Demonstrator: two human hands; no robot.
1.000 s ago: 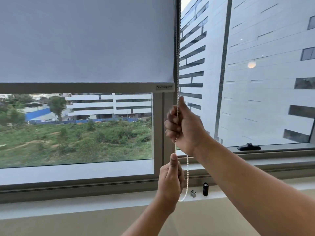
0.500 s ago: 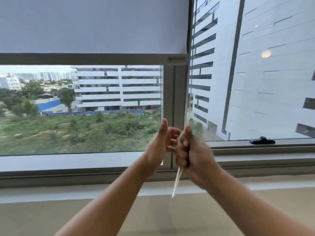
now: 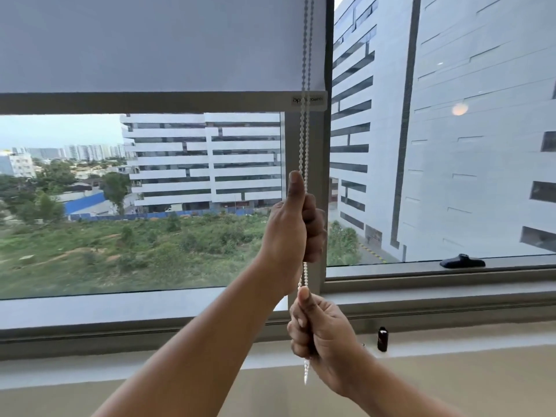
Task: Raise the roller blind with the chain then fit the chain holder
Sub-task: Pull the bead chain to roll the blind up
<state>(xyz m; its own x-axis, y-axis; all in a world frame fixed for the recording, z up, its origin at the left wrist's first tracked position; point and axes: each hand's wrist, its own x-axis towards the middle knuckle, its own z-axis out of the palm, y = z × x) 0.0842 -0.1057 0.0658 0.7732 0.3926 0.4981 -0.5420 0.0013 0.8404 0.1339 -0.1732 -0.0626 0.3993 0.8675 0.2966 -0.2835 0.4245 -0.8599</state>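
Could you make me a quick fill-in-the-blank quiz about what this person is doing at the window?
1. Both hands grip a white beaded ____.
2. The left hand holds it ____ the right hand.
3. The roller blind covers only the ____ part of the window.
4. A small black object stands on the ____.

Missing words: chain; above; upper; sill

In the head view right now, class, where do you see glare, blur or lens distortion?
Head view: a round lamp reflection glares on the right window pane; the blind's label is too blurred to read; the bottom bar bows slightly from the wide lens; both hands look sharp.
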